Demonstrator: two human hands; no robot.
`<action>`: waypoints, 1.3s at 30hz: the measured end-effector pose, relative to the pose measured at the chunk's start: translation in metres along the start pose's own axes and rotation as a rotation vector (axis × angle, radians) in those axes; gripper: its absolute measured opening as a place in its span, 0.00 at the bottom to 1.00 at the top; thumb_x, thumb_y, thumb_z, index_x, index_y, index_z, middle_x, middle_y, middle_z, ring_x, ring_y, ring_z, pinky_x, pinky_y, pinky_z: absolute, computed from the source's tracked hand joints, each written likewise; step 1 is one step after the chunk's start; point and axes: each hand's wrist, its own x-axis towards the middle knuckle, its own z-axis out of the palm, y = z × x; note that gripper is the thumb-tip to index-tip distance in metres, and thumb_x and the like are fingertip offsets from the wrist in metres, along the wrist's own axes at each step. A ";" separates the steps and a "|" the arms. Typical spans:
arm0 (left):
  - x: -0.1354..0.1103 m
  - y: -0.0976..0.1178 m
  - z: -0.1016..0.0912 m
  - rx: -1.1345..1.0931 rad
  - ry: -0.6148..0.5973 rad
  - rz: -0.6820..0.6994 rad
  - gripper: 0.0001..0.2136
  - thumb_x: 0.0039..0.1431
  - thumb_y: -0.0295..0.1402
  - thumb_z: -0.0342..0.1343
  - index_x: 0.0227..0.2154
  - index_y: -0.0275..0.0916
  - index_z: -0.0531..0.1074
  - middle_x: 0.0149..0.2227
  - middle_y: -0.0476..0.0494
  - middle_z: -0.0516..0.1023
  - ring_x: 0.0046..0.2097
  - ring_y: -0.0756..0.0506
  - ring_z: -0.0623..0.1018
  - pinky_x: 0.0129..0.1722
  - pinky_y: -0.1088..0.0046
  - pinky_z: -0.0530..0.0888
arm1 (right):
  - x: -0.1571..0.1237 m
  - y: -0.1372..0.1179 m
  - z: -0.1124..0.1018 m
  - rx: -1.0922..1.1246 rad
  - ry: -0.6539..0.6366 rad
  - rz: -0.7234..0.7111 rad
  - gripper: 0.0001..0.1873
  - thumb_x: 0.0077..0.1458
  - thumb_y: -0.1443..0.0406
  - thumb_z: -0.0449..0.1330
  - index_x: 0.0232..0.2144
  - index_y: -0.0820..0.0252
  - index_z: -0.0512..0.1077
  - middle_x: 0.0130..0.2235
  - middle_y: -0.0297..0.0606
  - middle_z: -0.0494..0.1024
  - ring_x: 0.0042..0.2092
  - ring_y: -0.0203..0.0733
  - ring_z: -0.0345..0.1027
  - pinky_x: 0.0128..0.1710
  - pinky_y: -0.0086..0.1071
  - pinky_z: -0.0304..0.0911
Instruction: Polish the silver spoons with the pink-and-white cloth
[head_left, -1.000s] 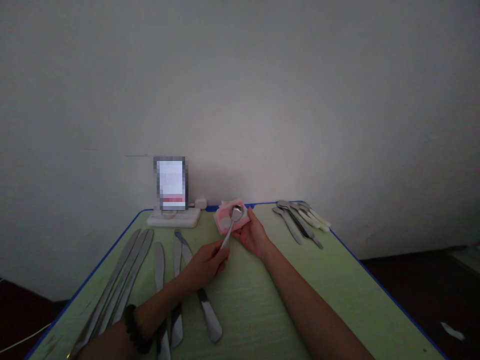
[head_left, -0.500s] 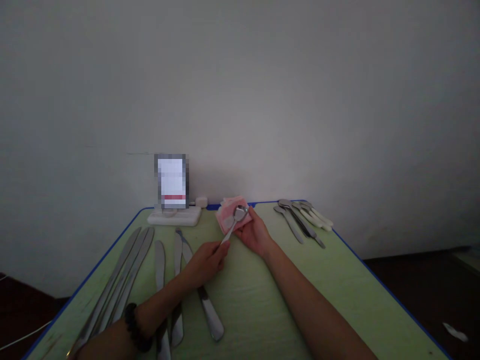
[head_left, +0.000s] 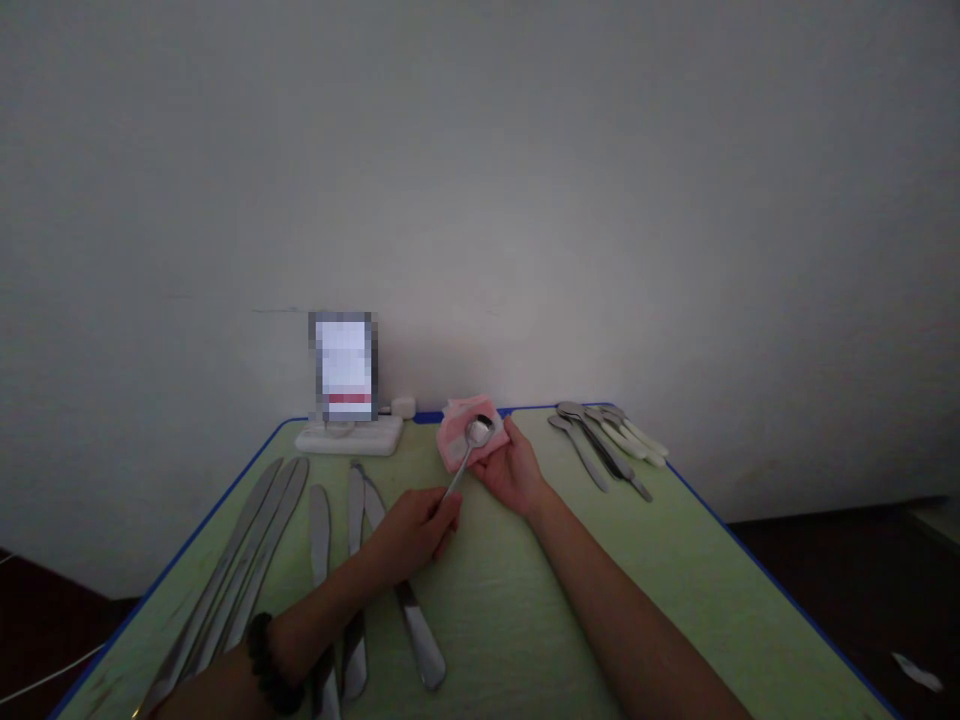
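Note:
My left hand (head_left: 415, 530) is closed on the handle of a metal spoon (head_left: 467, 452). The spoon's bowl rests against a folded pink cloth (head_left: 459, 438). My right hand (head_left: 516, 470) grips that cloth from the right, fingers curled around it, just above the green table (head_left: 525, 600). A dark bracelet (head_left: 262, 662) sits on my left wrist.
Several long table knives (head_left: 247, 570) lie on the left half of the table, some under my left forearm. A group of spoons (head_left: 604, 445) lies at the far right. A white stand (head_left: 349, 436) with a blurred screen stands at the back edge by the wall.
The cloth and spoon bowl have shifted slightly to the right, and my left hand has lowered a little. The spoon bowl stays against the cloth.

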 end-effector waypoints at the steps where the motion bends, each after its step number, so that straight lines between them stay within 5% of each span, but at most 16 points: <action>1: -0.001 0.001 -0.001 0.119 0.017 0.029 0.19 0.61 0.42 0.37 0.20 0.39 0.63 0.15 0.52 0.66 0.19 0.50 0.67 0.23 0.76 0.61 | 0.000 0.000 0.000 -0.009 -0.002 0.000 0.20 0.61 0.55 0.43 0.37 0.63 0.70 0.32 0.39 0.79 0.32 0.37 0.72 0.31 0.29 0.67; 6: -0.005 0.003 -0.005 0.686 0.027 0.149 0.18 0.62 0.39 0.38 0.27 0.38 0.70 0.24 0.43 0.76 0.27 0.45 0.76 0.26 0.72 0.63 | 0.001 0.002 -0.002 -0.034 -0.009 0.019 0.17 0.60 0.57 0.48 0.32 0.62 0.70 0.27 0.35 0.77 0.28 0.34 0.70 0.30 0.27 0.66; 10: -0.008 0.004 -0.007 0.826 -0.039 0.239 0.17 0.62 0.37 0.38 0.30 0.38 0.70 0.27 0.42 0.78 0.28 0.44 0.77 0.28 0.72 0.65 | 0.002 0.003 -0.003 -0.043 0.005 0.024 0.16 0.59 0.58 0.49 0.29 0.63 0.70 0.25 0.34 0.76 0.26 0.32 0.69 0.28 0.25 0.65; 39: -0.001 -0.003 -0.008 0.509 0.045 0.038 0.20 0.65 0.37 0.32 0.29 0.38 0.68 0.23 0.44 0.75 0.27 0.46 0.74 0.28 0.74 0.61 | 0.001 0.004 -0.001 -0.053 -0.001 -0.020 0.15 0.60 0.59 0.48 0.37 0.62 0.71 0.34 0.37 0.79 0.34 0.36 0.71 0.35 0.29 0.67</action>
